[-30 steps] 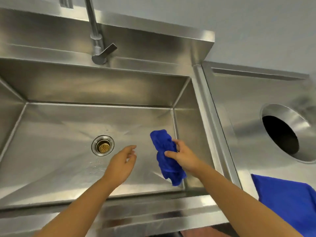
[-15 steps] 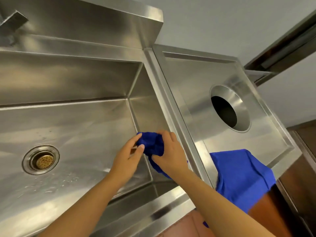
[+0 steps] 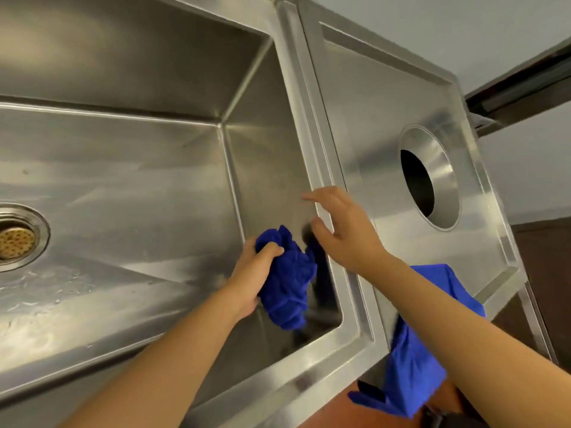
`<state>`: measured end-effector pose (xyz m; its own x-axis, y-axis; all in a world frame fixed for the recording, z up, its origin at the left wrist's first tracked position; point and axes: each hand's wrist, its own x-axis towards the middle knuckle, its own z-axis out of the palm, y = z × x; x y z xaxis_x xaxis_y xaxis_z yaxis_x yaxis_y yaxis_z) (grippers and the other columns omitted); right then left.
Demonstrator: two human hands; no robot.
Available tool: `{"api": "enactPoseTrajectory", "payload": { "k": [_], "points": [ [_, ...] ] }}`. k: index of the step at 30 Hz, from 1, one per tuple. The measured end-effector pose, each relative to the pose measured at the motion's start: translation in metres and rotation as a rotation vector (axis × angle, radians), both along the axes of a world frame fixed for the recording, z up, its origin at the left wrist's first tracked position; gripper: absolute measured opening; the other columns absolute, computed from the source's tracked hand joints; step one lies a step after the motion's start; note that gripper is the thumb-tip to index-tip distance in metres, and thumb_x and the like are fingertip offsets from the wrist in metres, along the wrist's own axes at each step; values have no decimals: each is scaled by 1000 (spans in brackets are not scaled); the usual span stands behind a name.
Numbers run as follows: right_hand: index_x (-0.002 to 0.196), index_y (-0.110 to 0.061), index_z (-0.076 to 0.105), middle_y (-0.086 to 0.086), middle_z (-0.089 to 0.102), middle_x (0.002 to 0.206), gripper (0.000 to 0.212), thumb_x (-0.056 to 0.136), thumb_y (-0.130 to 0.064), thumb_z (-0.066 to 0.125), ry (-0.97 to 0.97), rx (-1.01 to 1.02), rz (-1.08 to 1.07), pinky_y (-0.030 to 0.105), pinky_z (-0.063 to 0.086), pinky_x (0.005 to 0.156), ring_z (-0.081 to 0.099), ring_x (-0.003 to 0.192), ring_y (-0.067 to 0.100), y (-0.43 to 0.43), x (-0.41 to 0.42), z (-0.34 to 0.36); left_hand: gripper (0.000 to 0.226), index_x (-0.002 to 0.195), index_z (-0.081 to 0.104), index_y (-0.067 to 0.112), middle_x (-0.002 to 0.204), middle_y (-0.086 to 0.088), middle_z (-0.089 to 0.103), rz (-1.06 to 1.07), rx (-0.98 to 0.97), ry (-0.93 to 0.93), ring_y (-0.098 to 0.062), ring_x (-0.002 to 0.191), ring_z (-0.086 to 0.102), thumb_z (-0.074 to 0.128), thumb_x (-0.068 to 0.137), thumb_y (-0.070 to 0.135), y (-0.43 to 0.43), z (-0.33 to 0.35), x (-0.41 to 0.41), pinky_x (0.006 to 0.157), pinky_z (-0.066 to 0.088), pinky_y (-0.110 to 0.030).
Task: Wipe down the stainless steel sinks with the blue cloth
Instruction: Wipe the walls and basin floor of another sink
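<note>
A deep stainless steel sink fills the left and middle of the head view, its brass drain strainer at the far left. My left hand grips a crumpled blue cloth low against the sink's right wall, near the front right corner. My right hand hovers over the sink's right rim with fingers spread and nothing in it, just above and right of the cloth.
Right of the sink lies a steel counter with a round chute hole. A second blue cloth hangs over that counter's front edge, partly under my right forearm. A grey wall rises behind.
The blue cloth passed from my right hand to my left hand. My right hand let go and lifted toward the right rim. The view swung rightward and closer to the sink's corner.
</note>
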<state>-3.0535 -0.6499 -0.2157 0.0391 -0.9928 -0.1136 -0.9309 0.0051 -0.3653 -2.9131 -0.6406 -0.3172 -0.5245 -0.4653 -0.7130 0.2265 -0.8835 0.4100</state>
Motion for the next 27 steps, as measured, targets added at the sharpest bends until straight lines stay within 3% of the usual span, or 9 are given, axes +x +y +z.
{"api": "enactPoseTrajectory", "payload": {
  "k": [3, 5, 7, 11, 14, 17, 21, 24, 27],
  "points": [
    [128, -4, 55, 11, 54, 127, 42, 87, -3, 49, 210, -95, 141, 30, 42, 99, 54, 115, 20, -31, -15, -19, 22, 104, 36, 23, 110, -6, 57, -37, -14, -55, -23, 99, 61, 54, 94, 31, 9, -5, -19, 92, 52, -46],
    [133, -5, 51, 16, 49, 135, 46, 87, -6, 51, 349, -94, 184, 48, 33, 109, 45, 129, 32, -49, -21, -31, 24, 107, 33, 22, 114, -5, 55, -55, -47, -84, -19, 101, 59, 49, 97, 38, 14, -6, -29, 96, 49, -44],
    [138, -6, 46, 16, 43, 143, 49, 89, -12, 52, 405, -57, 190, 53, 21, 114, 36, 137, 34, -62, -23, -40, 27, 116, 35, 24, 125, -4, 51, -118, -128, -139, -18, 108, 54, 42, 99, 44, 21, -12, -34, 102, 44, -41],
    [145, -6, 36, 13, 32, 153, 56, 94, -22, 50, 392, -87, 145, 49, 14, 119, 26, 143, 27, -70, -22, -53, 54, 139, 34, 23, 141, -8, 35, -451, -329, -375, -32, 128, 39, 29, 97, 57, 35, -23, -31, 110, 31, -43],
    [149, -7, 27, 11, 23, 157, 59, 97, -29, 44, 340, -127, 77, 38, 8, 120, 20, 146, 23, -68, -22, -57, 53, 138, 30, 15, 134, -10, 44, -380, -425, -320, -28, 119, 49, 31, 98, 51, 47, -5, -37, 104, 38, -41],
    [149, -7, 28, 11, 23, 158, 59, 98, -35, 38, 402, -124, 105, 39, 6, 120, 19, 146, 23, -69, -23, -60, 45, 130, 30, 5, 122, -11, 43, -322, -584, -425, -25, 103, 52, 32, 100, 39, 57, 13, -48, 90, 45, -31],
    [149, -6, 28, 10, 25, 157, 59, 100, -36, 39, 429, -164, 117, 37, 5, 119, 20, 146, 23, -69, -26, -64, 28, 122, 33, 11, 123, -16, 49, -231, -343, -395, -25, 101, 54, 32, 103, 31, 40, -13, -57, 86, 41, -31],
    [149, -6, 30, 10, 26, 157, 58, 100, -36, 39, 430, -185, 111, 36, 5, 119, 22, 145, 23, -70, -25, -66, 34, 129, 26, 10, 131, -22, 47, -424, -214, -472, -36, 111, 54, 30, 103, 32, 17, -38, -58, 97, 42, -40],
    [148, -8, 32, 11, 26, 157, 57, 99, -35, 40, 438, -187, 110, 38, 7, 119, 22, 145, 24, -70, -25, -65, 32, 121, 25, 10, 125, -22, 50, -502, -240, -389, -37, 108, 56, 29, 102, 35, 15, -16, -55, 98, 44, -46]
  ]
}}
